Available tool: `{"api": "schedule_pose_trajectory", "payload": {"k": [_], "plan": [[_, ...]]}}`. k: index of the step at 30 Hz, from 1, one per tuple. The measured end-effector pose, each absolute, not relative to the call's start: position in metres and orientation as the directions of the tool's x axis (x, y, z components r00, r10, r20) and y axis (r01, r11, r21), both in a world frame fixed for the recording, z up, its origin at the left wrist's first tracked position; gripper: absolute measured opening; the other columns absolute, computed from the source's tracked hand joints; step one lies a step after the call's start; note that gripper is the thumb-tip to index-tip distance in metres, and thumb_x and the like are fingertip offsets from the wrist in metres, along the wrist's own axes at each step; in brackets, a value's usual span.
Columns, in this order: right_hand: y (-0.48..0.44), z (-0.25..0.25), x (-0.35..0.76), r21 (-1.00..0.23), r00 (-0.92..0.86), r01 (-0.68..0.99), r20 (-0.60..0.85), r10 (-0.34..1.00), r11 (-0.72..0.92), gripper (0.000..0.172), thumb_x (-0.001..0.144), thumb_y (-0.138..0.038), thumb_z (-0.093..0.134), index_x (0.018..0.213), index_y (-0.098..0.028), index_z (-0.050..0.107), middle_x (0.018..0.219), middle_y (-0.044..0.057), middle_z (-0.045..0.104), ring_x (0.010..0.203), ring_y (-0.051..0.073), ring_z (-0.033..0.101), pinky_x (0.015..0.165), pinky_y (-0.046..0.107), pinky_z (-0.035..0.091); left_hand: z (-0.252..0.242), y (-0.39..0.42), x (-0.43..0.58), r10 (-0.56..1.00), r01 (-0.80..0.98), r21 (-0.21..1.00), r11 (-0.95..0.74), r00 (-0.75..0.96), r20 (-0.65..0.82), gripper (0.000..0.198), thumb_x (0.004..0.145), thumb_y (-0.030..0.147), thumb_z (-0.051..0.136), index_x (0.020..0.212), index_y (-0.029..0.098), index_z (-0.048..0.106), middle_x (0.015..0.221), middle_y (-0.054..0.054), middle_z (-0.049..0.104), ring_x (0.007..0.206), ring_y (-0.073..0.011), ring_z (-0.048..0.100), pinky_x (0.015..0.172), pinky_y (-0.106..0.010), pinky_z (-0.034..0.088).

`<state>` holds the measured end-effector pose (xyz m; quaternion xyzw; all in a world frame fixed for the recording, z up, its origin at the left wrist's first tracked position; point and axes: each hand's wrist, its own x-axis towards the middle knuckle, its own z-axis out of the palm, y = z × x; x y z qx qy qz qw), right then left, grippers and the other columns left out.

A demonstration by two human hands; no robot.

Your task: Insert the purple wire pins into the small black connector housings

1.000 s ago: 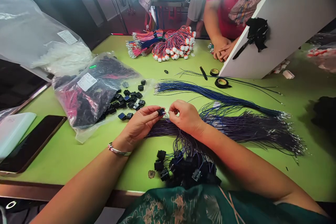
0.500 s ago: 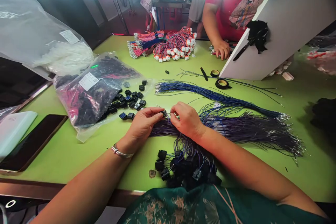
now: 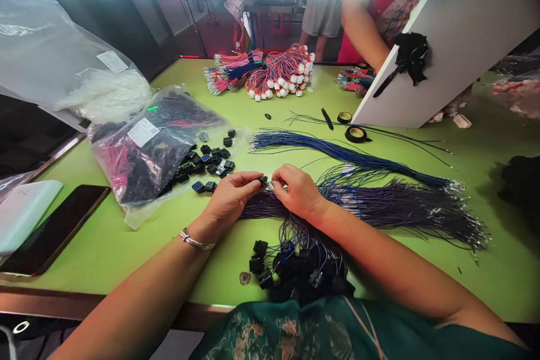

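My left hand (image 3: 230, 198) pinches a small black connector (image 3: 263, 181) over the green table (image 3: 105, 242). My right hand (image 3: 297, 191) is closed in a pinch right beside it, holding a thin wire end at the connector. Both hands rest on a bundle of dark purple wires (image 3: 400, 208). A bundle of blue wires (image 3: 337, 151) lies just beyond. Finished black connectors with wires (image 3: 295, 273) are heaped near my body. Loose black connectors (image 3: 208, 160) lie to the left of my left hand.
A clear bag of connectors (image 3: 147, 146) and a larger bag (image 3: 63, 67) lie at the left, with a phone (image 3: 54, 228) and a white box (image 3: 23, 208). Red-blue harnesses (image 3: 270, 70), tape rolls (image 3: 355, 133) and a slanted white board (image 3: 447, 39) stand farther back. Another person's arm (image 3: 365, 28) shows behind.
My hands stay pinched at the connector, barely shifting. The other person's hand has lifted off the table behind the white board.
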<state>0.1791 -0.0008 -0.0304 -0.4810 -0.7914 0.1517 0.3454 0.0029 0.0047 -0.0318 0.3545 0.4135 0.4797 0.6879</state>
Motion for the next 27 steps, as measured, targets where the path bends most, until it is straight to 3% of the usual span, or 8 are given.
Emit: {"api": "schedule_pose_trajectory", "payload": {"k": [3, 6, 9, 12, 20, 27], "plan": [[-0.0001, -0.0297, 0.1802, -0.584, -0.318, 0.625, 0.417, 0.852, 0.519, 0.009, 0.082, -0.016, 0.050, 0.077, -0.018, 0.056, 0.076, 0.003, 0.058, 0.069, 0.014, 0.049, 0.065, 0.026, 0.038, -0.0313, 0.0054, 0.0020, 0.949, -0.376, 0.877, 0.298, 0.212, -0.232, 0.026, 0.056, 0.018, 0.085, 0.080, 0.013, 0.075, 0.080, -0.006, 0.074, 0.077, -0.0149, 0.067, 0.083, -0.030, 0.053], [0.0017, -0.0286, 0.1807, -0.696, -0.260, 0.548, 0.386, 0.885, 0.464, 0.008, 0.080, -0.016, 0.053, 0.075, -0.018, 0.058, 0.075, 0.002, 0.058, 0.069, 0.013, 0.050, 0.065, 0.025, 0.039, -0.0317, 0.0060, 0.0001, 0.948, -0.385, 0.874, 0.297, 0.227, -0.222, 0.024, 0.057, 0.017, 0.084, 0.080, 0.014, 0.075, 0.081, -0.005, 0.074, 0.078, -0.0150, 0.067, 0.083, -0.030, 0.052], [0.0039, -0.0278, 0.1805, -0.851, -0.186, 0.422, 0.255, 0.949, 0.312, 0.007, 0.078, -0.018, 0.056, 0.073, -0.018, 0.060, 0.070, 0.000, 0.059, 0.064, 0.011, 0.051, 0.061, 0.023, 0.040, -0.0324, 0.0063, -0.0013, 0.947, -0.381, 0.876, 0.295, 0.240, -0.214, 0.025, 0.058, 0.015, 0.084, 0.082, 0.015, 0.076, 0.083, -0.006, 0.074, 0.080, -0.0150, 0.067, 0.082, -0.028, 0.052], [0.0052, -0.0272, 0.1800, -0.927, -0.177, 0.331, 0.121, 0.977, 0.175, 0.007, 0.076, -0.020, 0.056, 0.072, -0.017, 0.061, 0.064, -0.002, 0.057, 0.057, 0.010, 0.049, 0.057, 0.022, 0.040, -0.0330, 0.0058, -0.0007, 0.949, -0.363, 0.887, 0.285, 0.235, -0.208, 0.026, 0.059, 0.015, 0.083, 0.083, 0.015, 0.076, 0.085, -0.007, 0.075, 0.078, -0.0149, 0.067, 0.081, -0.028, 0.051], [0.0036, -0.0314, 0.1741, -0.890, -0.146, 0.401, 0.169, 0.975, 0.214, 0.007, 0.073, -0.016, 0.054, 0.069, -0.016, 0.060, 0.064, -0.002, 0.058, 0.060, 0.010, 0.049, 0.059, 0.022, 0.040, -0.0394, 0.0028, 0.0049, 0.986, -0.222, 0.973, 0.065, 0.161, -0.029, 0.016, 0.063, 0.018, 0.080, 0.079, 0.019, 0.077, 0.094, -0.006, 0.074, 0.092, -0.0181, 0.064, 0.091, -0.030, 0.047], [0.0026, -0.0348, 0.1714, -0.875, -0.132, 0.413, 0.217, 0.967, 0.253, 0.007, 0.073, -0.015, 0.055, 0.068, -0.016, 0.059, 0.063, -0.002, 0.057, 0.062, 0.011, 0.049, 0.060, 0.023, 0.039, -0.0387, 0.0030, 0.0066, 0.984, -0.209, 0.972, 0.107, 0.162, -0.074, 0.022, 0.061, 0.020, 0.082, 0.083, 0.019, 0.077, 0.091, -0.006, 0.075, 0.087, -0.0173, 0.065, 0.086, -0.029, 0.048]]}}
